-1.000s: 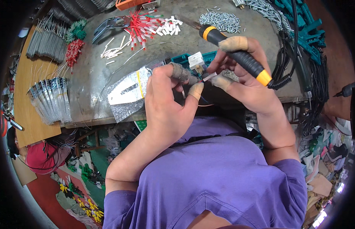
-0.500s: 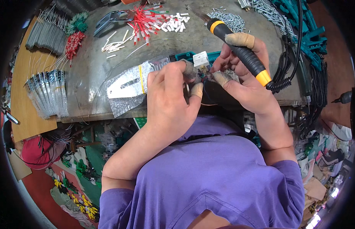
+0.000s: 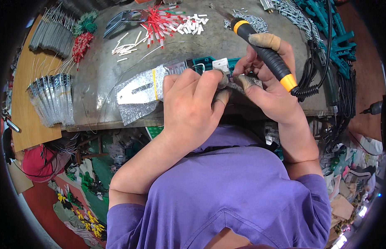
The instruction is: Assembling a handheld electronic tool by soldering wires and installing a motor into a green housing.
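Soldering step in hand, by the look of it: left hand (image 3: 189,106) is curled with thumb and forefinger pinched on a small part at the bench edge, too hidden to identify, and right hand (image 3: 269,89) is clamped around a black-and-yellow soldering iron (image 3: 265,54), its fingertips (image 3: 245,81) meeting the left's over that same part. Both hands sit together, touching. Beyond the left hand lies a bubble-wrap pouch (image 3: 139,93); farther out, red-tipped wires (image 3: 162,23). Next move likely calls for a steady pinch and a fine tilt of the iron onto the joint.
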The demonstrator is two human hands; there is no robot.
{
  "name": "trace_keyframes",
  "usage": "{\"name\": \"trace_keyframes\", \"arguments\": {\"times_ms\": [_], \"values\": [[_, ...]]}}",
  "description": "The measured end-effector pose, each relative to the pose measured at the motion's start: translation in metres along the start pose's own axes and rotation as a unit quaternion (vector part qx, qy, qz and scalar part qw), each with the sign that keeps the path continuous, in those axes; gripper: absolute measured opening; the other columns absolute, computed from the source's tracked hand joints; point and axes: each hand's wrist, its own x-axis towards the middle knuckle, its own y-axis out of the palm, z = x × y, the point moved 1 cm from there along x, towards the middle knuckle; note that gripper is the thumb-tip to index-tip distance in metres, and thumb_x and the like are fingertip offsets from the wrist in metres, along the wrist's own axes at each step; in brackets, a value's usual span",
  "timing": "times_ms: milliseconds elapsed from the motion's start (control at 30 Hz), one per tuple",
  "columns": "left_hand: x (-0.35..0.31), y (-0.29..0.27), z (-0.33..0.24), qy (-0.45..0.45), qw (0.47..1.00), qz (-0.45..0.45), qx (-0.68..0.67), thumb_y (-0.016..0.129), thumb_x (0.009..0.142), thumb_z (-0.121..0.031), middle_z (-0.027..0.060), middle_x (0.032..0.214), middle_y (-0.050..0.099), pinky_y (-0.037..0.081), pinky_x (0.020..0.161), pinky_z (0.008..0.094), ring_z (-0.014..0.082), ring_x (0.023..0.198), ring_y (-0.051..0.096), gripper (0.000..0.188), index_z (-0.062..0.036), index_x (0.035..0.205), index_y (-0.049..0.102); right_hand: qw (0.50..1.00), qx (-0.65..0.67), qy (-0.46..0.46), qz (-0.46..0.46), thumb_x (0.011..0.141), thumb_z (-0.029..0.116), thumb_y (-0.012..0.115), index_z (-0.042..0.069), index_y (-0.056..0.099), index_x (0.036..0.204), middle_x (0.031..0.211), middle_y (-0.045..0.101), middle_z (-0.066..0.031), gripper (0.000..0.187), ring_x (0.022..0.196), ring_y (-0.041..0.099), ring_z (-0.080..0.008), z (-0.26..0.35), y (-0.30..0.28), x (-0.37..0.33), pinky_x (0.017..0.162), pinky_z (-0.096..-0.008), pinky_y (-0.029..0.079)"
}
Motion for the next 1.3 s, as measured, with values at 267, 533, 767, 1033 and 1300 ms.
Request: {"name": "trace_keyframes", "arguments": {"times_ms": [267, 533, 767, 1033, 1300], "values": [[-0.003, 0.003, 0.005, -0.023, 0.995, -0.061, -0.070, 0.071, 0.067, 0.003, 0.0010, 0.078, 0.061, 0.035, 0.071, 0.0382, 0.0222, 0.074, 0.057, 0.046, -0.0062, 0.107, 0.051, 0.998, 0.045, 0.029, -0.043, 0.077, -0.013, 0.060, 0.008, 0.040, 0.132, 0.102, 0.050, -0.0062, 0.062, 0.090, 0.061, -0.0144, 0.000, 0.008, 0.000, 0.081, -0.0301, 0.053], [-0.008, 0.002, 0.002, -0.045, 0.998, -0.017, -0.038, 0.074, 0.075, -0.001, 0.0078, 0.087, 0.070, 0.037, 0.087, 0.0401, 0.0279, 0.092, 0.052, 0.056, 0.0007, 0.121, 0.043, 0.997, 0.046, 0.024, -0.064, 0.076, -0.016, 0.057, 0.007, 0.036, 0.132, 0.106, 0.051, -0.0092, 0.064, 0.091, 0.060, -0.0164, 0.000, 0.010, -0.002, 0.083, -0.0318, 0.054], [-0.007, 0.004, 0.003, -0.015, 0.999, -0.025, -0.039, 0.075, 0.073, -0.001, 0.0106, 0.088, 0.071, 0.036, 0.085, 0.0410, 0.0278, 0.087, 0.056, 0.057, 0.0006, 0.119, 0.042, 0.998, 0.018, 0.010, -0.051, 0.077, -0.016, 0.058, 0.007, 0.042, 0.129, 0.101, 0.053, -0.0056, 0.059, 0.089, 0.058, -0.0117, -0.001, 0.011, -0.002, 0.078, -0.0272, 0.051], [-0.007, 0.002, 0.005, 0.002, 1.000, -0.029, -0.007, 0.074, 0.072, 0.001, 0.0090, 0.086, 0.071, 0.036, 0.084, 0.0409, 0.0283, 0.086, 0.056, 0.060, 0.0010, 0.121, 0.038, 0.999, 0.018, 0.025, -0.030, 0.077, -0.014, 0.059, 0.007, 0.042, 0.131, 0.102, 0.054, -0.0060, 0.060, 0.089, 0.058, -0.0122, -0.001, 0.018, 0.000, 0.079, -0.0283, 0.051], [-0.007, 0.002, 0.004, -0.018, 0.999, -0.015, -0.026, 0.074, 0.074, -0.001, 0.0093, 0.090, 0.068, 0.038, 0.086, 0.0414, 0.0277, 0.093, 0.054, 0.060, 0.0005, 0.122, 0.038, 0.996, 0.047, 0.013, -0.068, 0.078, -0.011, 0.061, 0.005, 0.040, 0.130, 0.100, 0.052, -0.0067, 0.058, 0.092, 0.056, -0.0135, -0.002, 0.009, -0.004, 0.081, -0.0284, 0.050]]}}
